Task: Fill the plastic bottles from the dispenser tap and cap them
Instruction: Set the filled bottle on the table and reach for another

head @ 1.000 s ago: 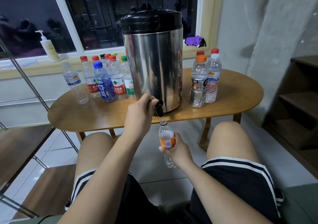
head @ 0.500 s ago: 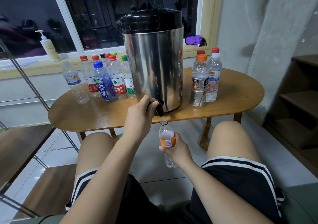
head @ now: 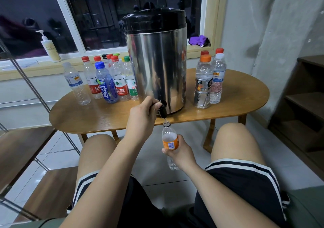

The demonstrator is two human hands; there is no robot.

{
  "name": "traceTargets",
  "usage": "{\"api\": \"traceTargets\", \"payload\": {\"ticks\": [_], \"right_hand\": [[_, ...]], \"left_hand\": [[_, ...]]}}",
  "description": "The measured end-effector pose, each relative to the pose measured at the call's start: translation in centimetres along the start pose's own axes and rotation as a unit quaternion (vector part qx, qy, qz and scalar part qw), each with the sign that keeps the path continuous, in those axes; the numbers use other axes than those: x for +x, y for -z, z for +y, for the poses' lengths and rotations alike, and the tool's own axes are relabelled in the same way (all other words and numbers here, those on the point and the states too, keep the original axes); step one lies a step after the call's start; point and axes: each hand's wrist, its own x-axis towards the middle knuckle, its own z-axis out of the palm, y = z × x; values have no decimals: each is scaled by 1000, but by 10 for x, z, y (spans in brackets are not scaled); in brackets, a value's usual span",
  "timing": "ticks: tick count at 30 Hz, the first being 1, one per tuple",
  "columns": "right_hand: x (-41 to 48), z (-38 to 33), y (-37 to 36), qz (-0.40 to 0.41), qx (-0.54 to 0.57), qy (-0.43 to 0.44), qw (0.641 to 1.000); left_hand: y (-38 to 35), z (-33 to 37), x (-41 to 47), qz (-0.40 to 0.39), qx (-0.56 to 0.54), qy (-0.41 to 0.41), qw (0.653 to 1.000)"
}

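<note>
Dispenser point(head: 156, 66) is standing mid-counter point(head: 236, 101), with its tap overhanging the near edge. Capped bottles point(head: 105, 82) are waiting on both sides. Our left hand point(head: 142, 121) is pinching the tap lever point(head: 162, 107). Our right hand point(head: 180, 153) is wrapping round the orange-labelled bottle point(head: 169, 138) below the counter edge, mouth just under the spout. We are judging it best to centre the neck, hold it upright, and release the lever before the level reaches the neck.

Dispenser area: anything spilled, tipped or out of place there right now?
Nothing stands out. The right hand holds the orange-label bottle upright with its mouth directly under the tap, which the left hand grips. The bottles on the table stand upright, and no puddle shows on table or floor.
</note>
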Motion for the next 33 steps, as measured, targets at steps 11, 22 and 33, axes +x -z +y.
{"api": "traceTargets", "payload": {"ticks": [11, 22, 33], "right_hand": [[1, 1, -1, 1, -5, -4, 1000], [1, 0, 0, 0, -2, -2, 1000], [0, 1, 0, -4, 2, -6, 1000]], "left_hand": [[-1, -1, -1, 1, -11, -2, 1000], [-4, -4, -1, 8, -2, -4, 1000], [-3, -3, -1, 3, -5, -3, 1000]]}}
